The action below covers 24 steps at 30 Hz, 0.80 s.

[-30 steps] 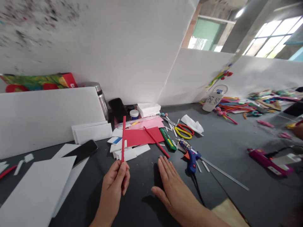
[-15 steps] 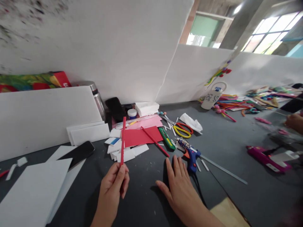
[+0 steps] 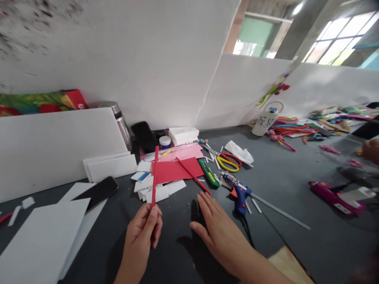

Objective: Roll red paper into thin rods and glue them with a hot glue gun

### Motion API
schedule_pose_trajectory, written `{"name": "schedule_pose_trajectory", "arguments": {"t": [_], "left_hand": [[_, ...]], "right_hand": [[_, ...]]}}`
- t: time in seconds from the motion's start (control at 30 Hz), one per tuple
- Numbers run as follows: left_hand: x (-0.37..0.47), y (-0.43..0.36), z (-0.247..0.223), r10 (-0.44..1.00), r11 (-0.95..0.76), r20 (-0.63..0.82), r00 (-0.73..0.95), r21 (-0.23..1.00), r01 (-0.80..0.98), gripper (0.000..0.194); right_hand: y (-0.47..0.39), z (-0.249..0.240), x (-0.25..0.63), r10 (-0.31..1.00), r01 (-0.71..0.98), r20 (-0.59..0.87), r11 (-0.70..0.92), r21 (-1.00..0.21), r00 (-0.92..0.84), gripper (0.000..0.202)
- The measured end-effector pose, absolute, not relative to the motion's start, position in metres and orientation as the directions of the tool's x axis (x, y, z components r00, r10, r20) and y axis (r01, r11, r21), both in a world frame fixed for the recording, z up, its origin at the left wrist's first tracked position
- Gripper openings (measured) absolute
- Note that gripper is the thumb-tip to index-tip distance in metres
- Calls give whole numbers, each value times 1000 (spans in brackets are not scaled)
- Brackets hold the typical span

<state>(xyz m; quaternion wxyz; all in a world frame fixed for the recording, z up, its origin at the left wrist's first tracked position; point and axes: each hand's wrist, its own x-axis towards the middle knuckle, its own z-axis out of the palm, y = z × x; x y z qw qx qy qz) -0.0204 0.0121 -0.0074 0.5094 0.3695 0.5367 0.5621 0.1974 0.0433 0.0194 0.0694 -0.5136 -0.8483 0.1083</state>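
Upright in my left hand is a narrow red paper strip, pinched near its lower end between thumb and fingers. My right hand is open over the dark table, fingers straight and thumb apart, holding nothing. Its fingertips are close to the lower end of a second red strip, which lies partly across a sheet of red paper. Right of that hand rests a blue glue gun with a clear glue stick sticking out. A green utility knife lies beyond the fingertips.
Scissors with red and yellow handles lie behind the glue gun. White card sheets and a black phone are at left. A white bottle stands by the wall. Another person's hand shows at the right edge, near a magenta power strip.
My right hand has shifted left, away from the glue gun, and turned somewhat onto its side. My left hand and its red strip have hardly moved.
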Motion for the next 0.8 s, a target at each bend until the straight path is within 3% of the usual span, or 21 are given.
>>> {"name": "schedule_pose_trajectory", "arguments": {"t": [0.3, 0.4, 0.5, 0.67, 0.8], "left_hand": [[-18, 13, -7, 973, 114, -142, -181, 981, -157, 33], [-18, 13, -7, 972, 114, -145, -184, 979, -169, 33], [-18, 13, -5, 970, 107, -140, -197, 980, -168, 33], [-17, 13, -4, 971, 102, -136, -196, 979, -174, 33], [-17, 13, -6, 964, 73, -121, -239, 977, -199, 31]], "right_hand": [[53, -1, 208, 941, 913, 54, 338, -229, -335, 77], [39, -3, 208, 891, 861, 34, 447, -244, -453, 80], [36, 1, 207, 757, 717, 11, 623, -313, -653, 80], [54, 9, 205, 809, 769, 9, 561, -307, -587, 77], [50, 15, 196, 663, 621, -13, 694, -365, -749, 83]]}}
